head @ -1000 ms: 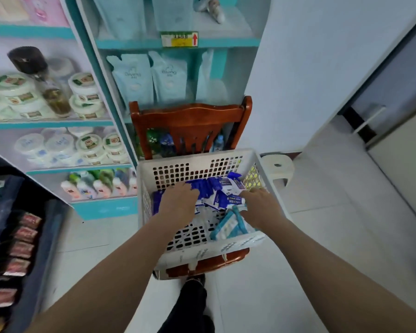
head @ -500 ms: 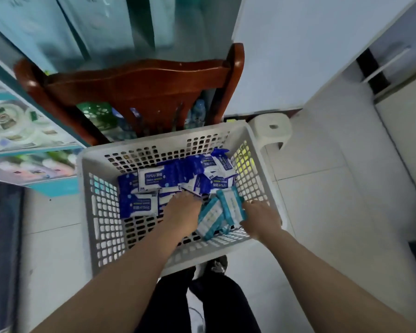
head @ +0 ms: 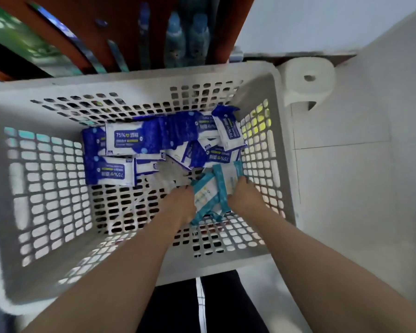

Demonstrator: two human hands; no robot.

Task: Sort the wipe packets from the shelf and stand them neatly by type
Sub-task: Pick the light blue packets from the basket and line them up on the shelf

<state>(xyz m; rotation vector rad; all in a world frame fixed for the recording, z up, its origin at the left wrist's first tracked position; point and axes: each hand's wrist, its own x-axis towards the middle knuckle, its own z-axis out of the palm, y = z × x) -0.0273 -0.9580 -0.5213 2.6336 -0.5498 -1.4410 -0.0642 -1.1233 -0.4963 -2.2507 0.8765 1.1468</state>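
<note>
Trousers [head: 216,306]: dark, at the bottom centre of the frame, just below the basket's near wall.
Basket [head: 283,164]: white perforated plastic that filled the middle of the frame and held every packet in view.
Left hand [head: 181,205]: just right of centre, with its fingers curled against the left side of the teal packets, gripping them.
Right hand [head: 244,197]: further right, with its fingers closed on the right edge of the same bunch, so that the two hands squeezed it between them.
Teal packets [head: 210,194]: a small bunch on edge and tilted, between the hands at the centre right of the basket floor.
Feel, teal: probably light, soft film pouches with some give. They were likely slick against one another, so the bunch could fan apart if the squeeze slackened.
Where to hold: best judged on the broad outer faces, pressing inward, not on the thin crimped ends.
Blue packets [head: 130,140]: a loose heap above the hands across the far half of the basket, mostly flat, overlapping and skewed, and marked 75%.
Feel, blue: likely the same soft pouch. The flat ones would want a fingertip under one edge.
Chair [head: 120,32]: a red-brown wooden back along the top of the frame.
Bottles [head: 185,39]: blurred blue shapes, seen through the chair slats.
Stool [head: 308,80]: white, at the upper right, just beside the basket's far corner.
</note>
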